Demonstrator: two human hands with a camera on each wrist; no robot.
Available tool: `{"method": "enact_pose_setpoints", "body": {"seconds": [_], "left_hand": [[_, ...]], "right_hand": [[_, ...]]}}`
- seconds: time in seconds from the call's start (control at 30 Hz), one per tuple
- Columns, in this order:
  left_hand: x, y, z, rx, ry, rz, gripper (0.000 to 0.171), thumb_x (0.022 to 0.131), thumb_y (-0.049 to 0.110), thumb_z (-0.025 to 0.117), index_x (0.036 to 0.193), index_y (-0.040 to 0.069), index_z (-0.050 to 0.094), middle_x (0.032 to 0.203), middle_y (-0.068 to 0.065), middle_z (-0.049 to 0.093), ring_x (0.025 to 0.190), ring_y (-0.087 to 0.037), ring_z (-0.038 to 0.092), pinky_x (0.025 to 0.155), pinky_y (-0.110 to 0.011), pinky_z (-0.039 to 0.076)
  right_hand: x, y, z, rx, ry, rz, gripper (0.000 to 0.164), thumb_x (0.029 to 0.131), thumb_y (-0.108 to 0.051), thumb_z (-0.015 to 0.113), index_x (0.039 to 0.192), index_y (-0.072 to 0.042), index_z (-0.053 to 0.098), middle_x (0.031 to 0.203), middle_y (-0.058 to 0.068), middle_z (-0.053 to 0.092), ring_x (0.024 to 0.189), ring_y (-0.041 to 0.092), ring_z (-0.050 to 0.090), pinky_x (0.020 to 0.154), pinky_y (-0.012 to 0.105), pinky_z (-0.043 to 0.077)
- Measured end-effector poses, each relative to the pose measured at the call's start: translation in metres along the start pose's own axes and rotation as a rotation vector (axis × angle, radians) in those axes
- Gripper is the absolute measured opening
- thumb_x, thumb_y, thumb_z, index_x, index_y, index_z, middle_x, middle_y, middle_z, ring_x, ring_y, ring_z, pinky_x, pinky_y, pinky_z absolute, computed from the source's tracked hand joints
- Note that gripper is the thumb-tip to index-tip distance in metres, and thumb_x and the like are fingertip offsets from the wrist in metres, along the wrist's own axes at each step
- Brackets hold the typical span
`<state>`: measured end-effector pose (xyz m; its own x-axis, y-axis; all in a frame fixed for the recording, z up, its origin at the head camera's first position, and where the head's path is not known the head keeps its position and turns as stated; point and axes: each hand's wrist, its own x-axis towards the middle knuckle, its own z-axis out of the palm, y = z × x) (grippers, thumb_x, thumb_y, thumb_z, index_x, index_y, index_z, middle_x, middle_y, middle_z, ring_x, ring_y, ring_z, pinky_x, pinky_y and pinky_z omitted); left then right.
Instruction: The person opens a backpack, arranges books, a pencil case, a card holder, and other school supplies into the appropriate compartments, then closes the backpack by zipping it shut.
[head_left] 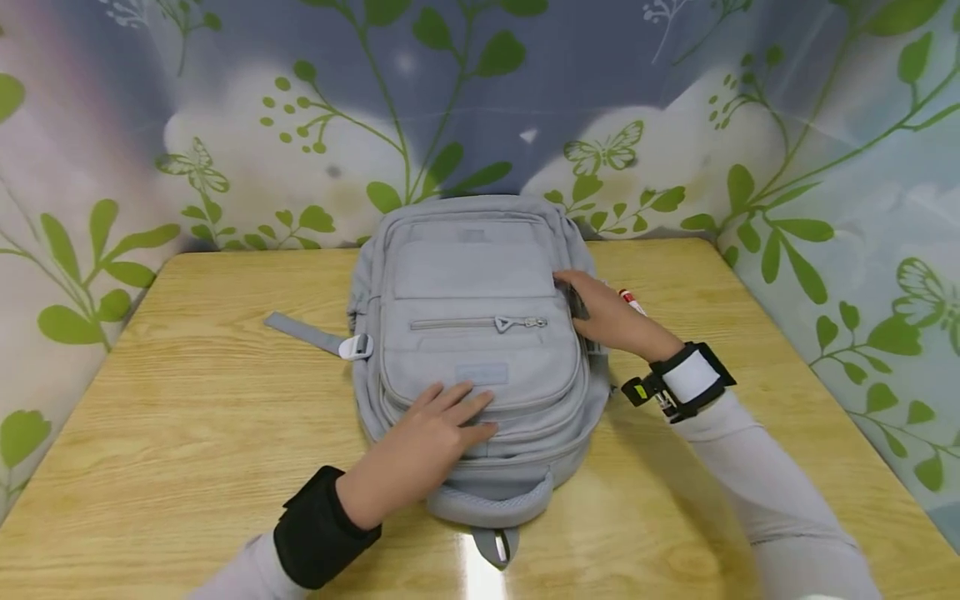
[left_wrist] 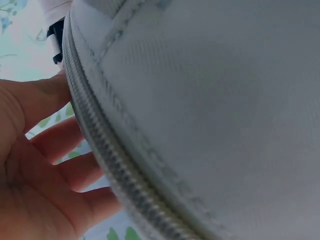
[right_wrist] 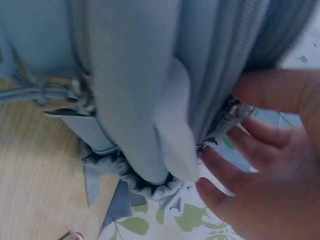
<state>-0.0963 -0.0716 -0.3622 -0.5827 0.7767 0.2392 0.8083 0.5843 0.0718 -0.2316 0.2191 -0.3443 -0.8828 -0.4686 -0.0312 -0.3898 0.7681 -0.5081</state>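
Note:
A grey backpack [head_left: 480,275] lies on its back on the table, its top handle [head_left: 491,504] toward me. My left hand [head_left: 420,450] rests with fingers spread on the front near the top; in the left wrist view its fingertips meet the curved zipper [left_wrist: 107,155]. At the bag's right side is my right hand [head_left: 607,312], thumb at the front panel's edge. The right wrist view shows its extended fingers [right_wrist: 240,145] beside the gathered side pocket [right_wrist: 145,187]. Neither hand grips anything. On the front panel a zipper pull [head_left: 504,324] hangs at the short zipper's right end.
A strap with a white buckle [head_left: 356,347] sticks out to the left over the wooden table [head_left: 187,400]. A red-capped marker [head_left: 628,297] lies just behind my right hand. Leaf-patterned cloth walls [head_left: 637,125] stand along the table's back and sides.

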Motion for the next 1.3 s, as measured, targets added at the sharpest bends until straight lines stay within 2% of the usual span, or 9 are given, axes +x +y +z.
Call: {"method": "enact_pose_setpoints", "body": {"seconds": [0.13,0.3,0.43,0.57,0.7,0.87,0.93,1.07,1.3], "left_hand": [[0.007,-0.005,-0.008,-0.096,0.052,0.047,0.020,0.087,0.014,0.064,0.105,0.017,0.072,0.126,-0.009,0.060,0.119,-0.028,0.055,0.096,-0.046,0.045],[0.023,-0.031,-0.033,-0.201,0.132,0.112,0.016,0.091,0.019,0.060,0.097,0.012,0.073,0.111,-0.008,0.067,0.104,-0.021,0.063,0.093,-0.035,0.048],[0.044,-0.060,-0.054,-0.201,0.062,0.002,0.020,0.095,0.017,0.055,0.107,0.010,0.069,0.114,-0.007,0.065,0.108,-0.022,0.060,0.096,-0.036,0.046],[0.066,-0.084,-0.058,-0.174,-0.084,-0.085,0.031,0.097,0.019,0.051,0.126,0.010,0.059,0.128,-0.011,0.057,0.121,-0.027,0.052,0.104,-0.040,0.039],[0.077,-0.104,-0.045,-0.082,-0.198,-0.067,0.044,0.098,0.026,0.049,0.140,0.014,0.044,0.145,-0.014,0.041,0.134,-0.033,0.037,0.108,-0.049,0.032],[0.080,-0.111,-0.035,0.008,-0.274,-0.054,0.049,0.098,0.035,0.046,0.145,0.023,0.036,0.153,-0.010,0.027,0.139,-0.039,0.025,0.106,-0.061,0.026],[0.080,-0.110,-0.034,0.027,-0.280,-0.058,0.050,0.098,0.036,0.046,0.145,0.025,0.035,0.154,-0.009,0.026,0.139,-0.041,0.024,0.106,-0.062,0.025],[0.081,-0.107,-0.033,0.083,-0.271,-0.057,0.050,0.098,0.038,0.045,0.145,0.027,0.034,0.153,-0.008,0.027,0.138,-0.041,0.026,0.104,-0.061,0.029],[0.084,-0.099,-0.031,0.151,-0.262,-0.087,0.050,0.097,0.037,0.047,0.144,0.026,0.037,0.152,-0.009,0.030,0.135,-0.042,0.031,0.100,-0.060,0.035]], "right_hand": [[-0.001,-0.001,0.004,-0.027,0.094,0.057,0.052,0.091,0.000,0.053,0.139,0.003,0.032,0.133,0.025,0.045,0.123,0.038,0.042,0.097,0.049,0.040],[-0.005,-0.002,0.008,-0.106,0.187,0.094,0.031,0.092,-0.007,0.055,0.121,0.003,0.050,0.108,0.021,0.063,0.104,0.036,0.054,0.086,0.046,0.045],[-0.009,-0.005,0.012,-0.287,0.303,0.042,0.009,0.090,-0.009,0.059,0.090,-0.001,0.063,0.079,0.015,0.064,0.076,0.031,0.056,0.070,0.040,0.044],[-0.017,-0.010,0.014,-0.435,0.379,0.010,0.035,0.089,-0.009,0.060,0.057,-0.011,0.045,0.049,0.001,0.037,0.048,0.019,0.040,0.052,0.029,0.028],[-0.030,-0.015,0.010,-0.460,0.350,0.015,0.040,0.091,-0.013,0.059,0.054,-0.013,0.043,0.047,-0.002,0.032,0.042,0.014,0.035,0.049,0.026,0.025],[-0.045,-0.019,0.010,-0.413,0.284,0.032,0.020,0.094,-0.014,0.056,0.077,-0.006,0.062,0.055,0.001,0.045,0.048,0.013,0.041,0.050,0.026,0.033],[-0.052,-0.023,0.011,-0.382,0.254,0.046,0.018,0.094,-0.014,0.055,0.081,-0.006,0.062,0.056,0.000,0.045,0.049,0.012,0.041,0.050,0.026,0.033],[-0.067,-0.033,0.014,-0.355,0.216,0.068,0.023,0.094,-0.015,0.055,0.072,-0.010,0.056,0.055,-0.002,0.038,0.048,0.011,0.036,0.048,0.023,0.027],[-0.092,-0.056,0.023,-0.382,0.162,-0.009,0.033,0.092,-0.016,0.058,0.063,-0.015,0.043,0.052,-0.006,0.027,0.046,0.008,0.030,0.049,0.021,0.023]]}}
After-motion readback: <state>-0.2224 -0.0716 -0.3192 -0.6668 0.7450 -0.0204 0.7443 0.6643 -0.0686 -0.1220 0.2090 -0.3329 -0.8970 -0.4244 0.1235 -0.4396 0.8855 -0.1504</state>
